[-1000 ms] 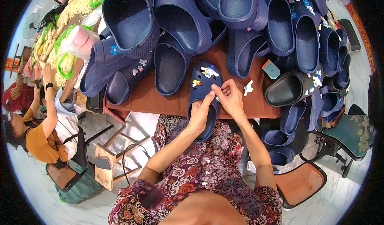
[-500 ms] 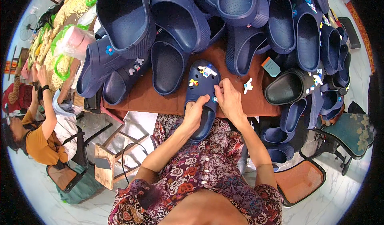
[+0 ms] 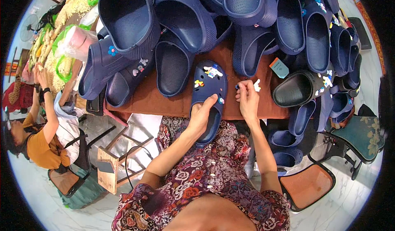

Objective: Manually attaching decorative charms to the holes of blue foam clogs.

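Navy clog [image 3: 210, 86] in left grip [image 3: 200, 116]; teal-orange tag [image 3: 279, 68], print unreadably small.

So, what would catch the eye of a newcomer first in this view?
Probably the heap of navy clogs crowding the far side of the brown cloth. Then the single clog that the left hand holds over the cloth's near edge, bright with cartoon charms. The black clog to the right also stands out.

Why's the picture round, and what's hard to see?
Head view: the fisheye lens makes a circle with black corners; head view: the fan near the left rim looks hazy; head view: the blue bit by the right hand is too small to name.
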A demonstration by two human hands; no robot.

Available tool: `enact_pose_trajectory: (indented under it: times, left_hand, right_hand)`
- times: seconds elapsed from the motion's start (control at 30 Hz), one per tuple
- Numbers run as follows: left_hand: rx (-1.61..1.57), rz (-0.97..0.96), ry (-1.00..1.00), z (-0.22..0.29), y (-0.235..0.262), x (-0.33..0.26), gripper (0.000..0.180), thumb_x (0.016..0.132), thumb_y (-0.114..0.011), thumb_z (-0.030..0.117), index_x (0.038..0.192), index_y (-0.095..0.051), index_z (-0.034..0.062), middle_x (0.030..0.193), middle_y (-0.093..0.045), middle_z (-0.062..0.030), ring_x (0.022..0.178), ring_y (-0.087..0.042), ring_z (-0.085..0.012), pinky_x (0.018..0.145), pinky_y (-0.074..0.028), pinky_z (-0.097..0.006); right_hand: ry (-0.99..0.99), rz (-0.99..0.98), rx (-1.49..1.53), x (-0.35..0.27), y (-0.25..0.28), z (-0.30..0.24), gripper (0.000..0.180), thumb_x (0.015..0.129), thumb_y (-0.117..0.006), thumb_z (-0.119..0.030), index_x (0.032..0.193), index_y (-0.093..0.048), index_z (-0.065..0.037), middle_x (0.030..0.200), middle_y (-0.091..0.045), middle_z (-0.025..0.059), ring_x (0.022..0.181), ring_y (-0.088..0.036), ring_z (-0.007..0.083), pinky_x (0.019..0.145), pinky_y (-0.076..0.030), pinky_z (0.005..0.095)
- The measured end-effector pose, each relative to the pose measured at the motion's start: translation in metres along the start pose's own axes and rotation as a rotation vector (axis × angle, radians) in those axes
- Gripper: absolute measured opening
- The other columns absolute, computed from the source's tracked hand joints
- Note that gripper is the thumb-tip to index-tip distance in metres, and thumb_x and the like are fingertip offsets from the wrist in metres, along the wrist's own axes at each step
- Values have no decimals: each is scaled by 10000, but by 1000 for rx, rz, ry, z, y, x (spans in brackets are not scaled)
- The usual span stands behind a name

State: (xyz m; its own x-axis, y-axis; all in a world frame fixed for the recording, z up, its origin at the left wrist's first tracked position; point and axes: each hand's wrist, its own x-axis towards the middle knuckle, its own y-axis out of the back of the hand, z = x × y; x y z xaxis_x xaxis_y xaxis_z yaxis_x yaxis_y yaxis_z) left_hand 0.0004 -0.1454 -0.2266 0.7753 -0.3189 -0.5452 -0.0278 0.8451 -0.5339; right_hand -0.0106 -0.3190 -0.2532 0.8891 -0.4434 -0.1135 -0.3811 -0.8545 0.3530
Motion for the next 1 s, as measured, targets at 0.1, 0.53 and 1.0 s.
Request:
enact_pose_trajectory:
  times: [0.1, 0.53, 1.0]
  left_hand:
    - [-14, 13, -51, -2, -5, -6, 316, 919, -627, 249, 1095, -607, -13, 1069, -651, -61, 992, -602, -156, 891, -457, -323]
    - [-44, -26, -101, -11, 5, -13, 280, 938, -606, 247, 1096, -591, 16, 1034, -646, -45, 898, -599, -119, 835, -468, -288]
    - [-20, 52, -192, -15, 2, -13, 152, 934, -580, 195, 951, -644, 58, 922, -669, -18, 823, -614, -104, 785, -484, -278]
  right_hand:
    - [187, 65, -107, 1, 2, 0, 121, 949, -561, -126, 1020, -571, -28, 857, -590, 110, 672, -641, 186, 592, -495, 323]
    - [342, 36, -213, -18, -6, -15, 169, 882, -664, -161, 896, -561, -28, 910, -528, 109, 636, -552, 182, 583, -463, 322]
    - [359, -310, -278, -22, -6, -43, 334, 913, -607, -298, 803, -465, -16, 715, -509, 136, 619, -546, 319, 585, -449, 403]
